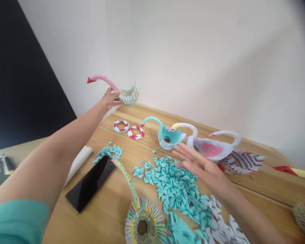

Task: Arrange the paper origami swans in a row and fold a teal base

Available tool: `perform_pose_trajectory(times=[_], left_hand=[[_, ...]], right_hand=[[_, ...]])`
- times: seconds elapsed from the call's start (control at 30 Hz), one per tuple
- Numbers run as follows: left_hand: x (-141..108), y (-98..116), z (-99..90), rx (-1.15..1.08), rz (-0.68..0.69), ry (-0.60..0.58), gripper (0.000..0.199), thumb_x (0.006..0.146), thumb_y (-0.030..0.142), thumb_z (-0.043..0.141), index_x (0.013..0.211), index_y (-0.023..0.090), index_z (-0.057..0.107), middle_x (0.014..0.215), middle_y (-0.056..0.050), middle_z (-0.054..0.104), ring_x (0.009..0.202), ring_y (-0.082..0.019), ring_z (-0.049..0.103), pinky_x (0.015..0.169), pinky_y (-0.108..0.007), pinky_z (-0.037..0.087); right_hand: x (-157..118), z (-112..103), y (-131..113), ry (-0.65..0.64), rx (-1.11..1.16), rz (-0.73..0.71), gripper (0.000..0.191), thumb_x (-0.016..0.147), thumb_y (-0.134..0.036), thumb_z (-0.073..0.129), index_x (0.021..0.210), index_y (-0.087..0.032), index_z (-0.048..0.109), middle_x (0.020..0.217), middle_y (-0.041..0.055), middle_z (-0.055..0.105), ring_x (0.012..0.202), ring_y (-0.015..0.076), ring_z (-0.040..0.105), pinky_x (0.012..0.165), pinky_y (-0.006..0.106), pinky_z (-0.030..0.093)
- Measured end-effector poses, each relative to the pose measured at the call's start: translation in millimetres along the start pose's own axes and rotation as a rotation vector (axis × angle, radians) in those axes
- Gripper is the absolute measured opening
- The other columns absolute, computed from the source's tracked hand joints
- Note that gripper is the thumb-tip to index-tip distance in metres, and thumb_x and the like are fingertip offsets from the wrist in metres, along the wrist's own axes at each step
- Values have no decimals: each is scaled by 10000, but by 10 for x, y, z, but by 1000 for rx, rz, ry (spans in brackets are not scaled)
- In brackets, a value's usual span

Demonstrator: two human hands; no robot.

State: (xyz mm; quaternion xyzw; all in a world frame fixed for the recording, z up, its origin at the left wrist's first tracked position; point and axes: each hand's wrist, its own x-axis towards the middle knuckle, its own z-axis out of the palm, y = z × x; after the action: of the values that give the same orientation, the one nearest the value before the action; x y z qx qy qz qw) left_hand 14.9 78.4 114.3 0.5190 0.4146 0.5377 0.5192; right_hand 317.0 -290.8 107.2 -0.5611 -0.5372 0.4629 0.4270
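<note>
My left hand (pixel 112 99) holds up a folded-paper swan (pixel 129 96) with a pink neck, a red beak and a multicoloured body, above the far left of the table. Its fingers close round the front of the body, at the base of the neck. Over the right side hovers my right hand (pixel 195 159), fingers stretched out and holding nothing. Below it spreads a heap of turquoise folded paper pieces (pixel 175 183). Just beyond the fingertips stands a turquoise paper swan (pixel 171 135), beside a white and pink paper swan (pixel 210 147).
Two red-and-white paper rings (pixel 136 132) lie near the back. A black phone (pixel 90 184) is at the left, by a small turquoise pile (pixel 109 151). In front sits a yellow-necked paper swan (pixel 144 217). White paper pieces (pixel 218 223) lie right; a wall (pixel 193 61) rises behind.
</note>
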Motion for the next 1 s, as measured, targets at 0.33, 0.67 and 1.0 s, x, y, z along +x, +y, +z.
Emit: perform_pose_trajectory(times=[0.33,0.67,1.0], left_hand=[[-1296,776,145,26,-37,-382,412,779,300,844,1102,223,601,1074,-66,715,859,-212,708,805,-429,634],[-2018,997,480,57,175,-604,777,729,484,920,1401,255,605,1265,-130,710,1238,-348,659,951,-403,600],[-2487,584,539,-18,104,-661,857,674,501,946,1404,328,531,1365,-100,693,1261,-381,672,969,-466,630]], right_hand=[[1039,390,-690,124,145,-337,1111,702,-480,926,1629,-381,322,1734,96,292,1526,369,416,1110,535,534],[675,282,-783,81,375,-366,706,628,-603,936,1177,-296,615,1159,41,703,1056,269,676,814,423,647],[278,639,-474,6,429,-351,609,686,-557,896,1160,-313,602,1227,3,671,1099,240,659,931,434,633]])
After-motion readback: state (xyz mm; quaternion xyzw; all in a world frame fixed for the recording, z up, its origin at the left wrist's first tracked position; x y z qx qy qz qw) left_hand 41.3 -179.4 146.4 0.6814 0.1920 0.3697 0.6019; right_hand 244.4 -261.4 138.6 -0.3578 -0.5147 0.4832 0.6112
